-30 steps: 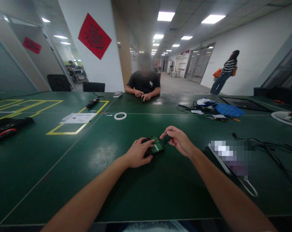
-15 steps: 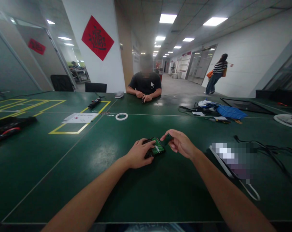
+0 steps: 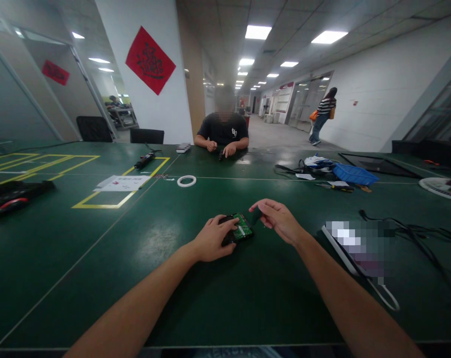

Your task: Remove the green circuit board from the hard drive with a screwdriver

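Note:
A small black hard drive (image 3: 243, 227) with a green circuit board facing up lies on the green table in front of me. My left hand (image 3: 215, 239) grips it from the left, fingers across its top and thumb along the near edge. Just off the drive's right side, my right hand (image 3: 277, 219) is raised slightly above the table. Its thumb and index finger pinch a small, dark, flat piece (image 3: 255, 215), whose kind I cannot make out. The left part of the drive is hidden under my fingers.
A phone-like device with a white strap (image 3: 389, 298) and black cables (image 3: 415, 231) lie to the right. Beyond are a blue tray (image 3: 355, 174), pliers, a white tape ring (image 3: 187, 181) and paper (image 3: 123, 183). Opposite sits a person (image 3: 222, 130); another walks at right.
My right hand has shifted slightly, and the dark piece in its fingers is turned more upright. My left hand stays on the drive. The person opposite has moved their hands apart.

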{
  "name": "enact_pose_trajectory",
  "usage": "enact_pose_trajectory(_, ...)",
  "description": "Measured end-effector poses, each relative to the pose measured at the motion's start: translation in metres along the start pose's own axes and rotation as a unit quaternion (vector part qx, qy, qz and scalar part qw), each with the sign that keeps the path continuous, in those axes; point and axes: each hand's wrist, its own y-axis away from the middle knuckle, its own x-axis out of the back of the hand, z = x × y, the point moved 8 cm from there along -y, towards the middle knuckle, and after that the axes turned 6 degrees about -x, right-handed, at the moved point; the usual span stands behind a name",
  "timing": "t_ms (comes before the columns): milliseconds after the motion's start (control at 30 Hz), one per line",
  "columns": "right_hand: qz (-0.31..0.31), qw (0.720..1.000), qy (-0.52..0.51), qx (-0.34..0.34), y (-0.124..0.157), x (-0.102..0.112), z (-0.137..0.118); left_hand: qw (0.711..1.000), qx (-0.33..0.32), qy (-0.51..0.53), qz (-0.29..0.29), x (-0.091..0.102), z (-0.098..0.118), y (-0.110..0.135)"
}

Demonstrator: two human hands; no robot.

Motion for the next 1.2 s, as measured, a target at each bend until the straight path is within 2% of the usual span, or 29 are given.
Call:
enact_pose_trajectory(233,-0.006,0.999,-0.049,-0.008,-0.001,-0.003,0.003,1.000,0.006,0.000,-0.001,0.000,0.000,0.000)
enact_pose_trajectory(700,-0.004,0.996,-0.077,-0.050,0.002,-0.007,0.008,1.000,0.003,-0.004,-0.004,0.002,0.002,0.000)
enact_pose_trajectory(967,-0.039,0.993,-0.094,-0.064,0.004,-0.014,0.008,1.000,0.005,-0.002,-0.003,0.002,0.002,0.000)
enact_pose_trajectory(1200,0.010,0.999,-0.035,-0.007,-0.001,0.000,0.004,1.000,-0.003,-0.006,-0.001,0.002,0.004,-0.001)
